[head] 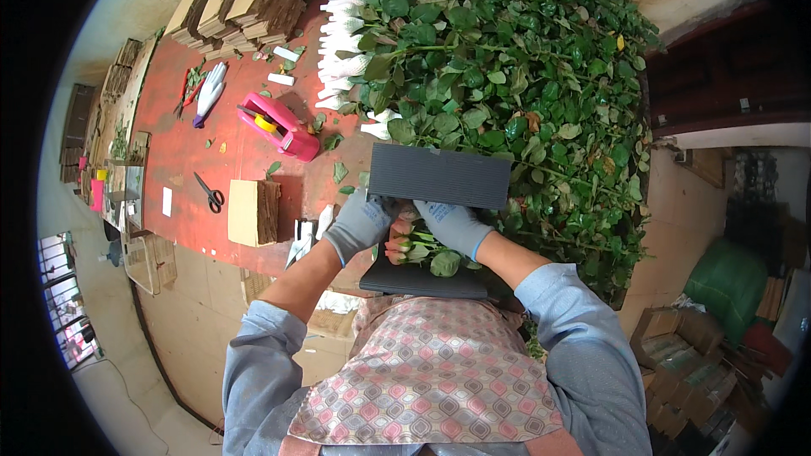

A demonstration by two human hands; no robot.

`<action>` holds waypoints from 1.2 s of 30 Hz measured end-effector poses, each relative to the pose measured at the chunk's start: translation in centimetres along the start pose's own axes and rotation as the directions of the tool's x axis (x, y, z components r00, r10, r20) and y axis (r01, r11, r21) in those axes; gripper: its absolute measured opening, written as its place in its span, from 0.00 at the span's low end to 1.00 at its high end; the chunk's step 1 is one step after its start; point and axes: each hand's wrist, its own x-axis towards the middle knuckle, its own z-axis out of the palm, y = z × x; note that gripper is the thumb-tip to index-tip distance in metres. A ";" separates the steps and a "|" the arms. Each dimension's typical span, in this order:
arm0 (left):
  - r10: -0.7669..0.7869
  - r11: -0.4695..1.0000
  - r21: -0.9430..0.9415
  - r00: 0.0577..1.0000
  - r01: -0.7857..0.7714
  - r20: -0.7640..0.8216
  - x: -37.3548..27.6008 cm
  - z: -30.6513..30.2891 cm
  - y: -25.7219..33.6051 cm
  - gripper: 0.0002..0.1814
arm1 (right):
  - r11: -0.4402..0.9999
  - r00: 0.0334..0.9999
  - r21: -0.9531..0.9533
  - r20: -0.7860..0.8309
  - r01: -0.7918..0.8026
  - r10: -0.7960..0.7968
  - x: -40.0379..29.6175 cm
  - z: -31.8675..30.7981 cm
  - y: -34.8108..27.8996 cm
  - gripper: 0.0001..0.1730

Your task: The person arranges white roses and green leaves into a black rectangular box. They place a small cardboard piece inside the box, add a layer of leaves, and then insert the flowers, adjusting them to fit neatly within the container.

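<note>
Pink roses (399, 242) lie between two dark ribbed panels, their heads to the left and leafy stems to the right. The far panel (440, 176) is raised, while the near panel (423, 282) sits against my apron. My left hand (362, 223), in a grey glove, is beside the rose heads at the far panel's left end. My right hand (453, 225), gloved alike, is over the stems close under the same panel. The far panel's lower edge and shadow hide the fingertips of both hands, so their grip does not show.
Netted rose bunches (345, 31) with leafy stems (507, 76) cover the table's right side. On the red tabletop (184, 152) are a pink tape dispenser (279, 126), black scissors (210, 193), red-handled pruners (189, 94), a white glove (210, 92) and cardboard stacks (253, 6).
</note>
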 end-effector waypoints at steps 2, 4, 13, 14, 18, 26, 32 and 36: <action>0.028 0.999 0.033 1.000 -0.028 0.003 0.3 -0.9 0.5 0.14 | 1.000 0.999 -0.009 -0.035 -0.003 0.003 0.0 0.0 -0.1 0.26; 0.083 0.991 0.096 0.994 -0.090 0.075 0.0 -0.9 0.2 0.11 | 1.000 0.999 -0.024 -0.050 0.005 -0.006 0.1 0.3 0.0 0.26; -0.368 0.860 0.446 0.906 0.247 0.210 -3.8 -6.1 -4.0 0.10 | 0.989 0.999 -0.140 0.015 0.049 -0.048 0.3 0.8 -0.2 0.26; -0.456 0.836 0.498 0.797 0.231 0.395 -3.1 -9.6 -2.8 0.11 | 0.985 0.998 -0.173 0.065 0.029 -0.018 0.4 0.3 -0.5 0.26; -0.376 0.890 0.405 0.837 0.207 0.398 -3.4 -10.1 -0.2 0.08 | 0.957 0.984 -0.277 0.172 0.087 -0.040 0.5 -1.1 -2.1 0.22; -0.009 0.992 -0.117 0.939 0.052 0.344 -1.9 -6.5 6.2 0.26 | 0.991 0.988 -0.137 0.154 -0.010 0.032 0.3 -1.4 -2.4 0.21; -0.099 0.990 -0.040 0.855 0.139 0.509 -2.2 -4.8 6.0 0.32 | 0.999 0.916 0.047 -0.398 -0.028 0.044 -3.2 -12.4 -5.8 0.15; -0.047 0.995 -0.063 0.916 0.079 0.398 -3.5 -3.4 5.0 0.36 | 0.918 0.657 0.222 -0.645 -0.330 0.392 -3.4 -15.5 2.4 0.12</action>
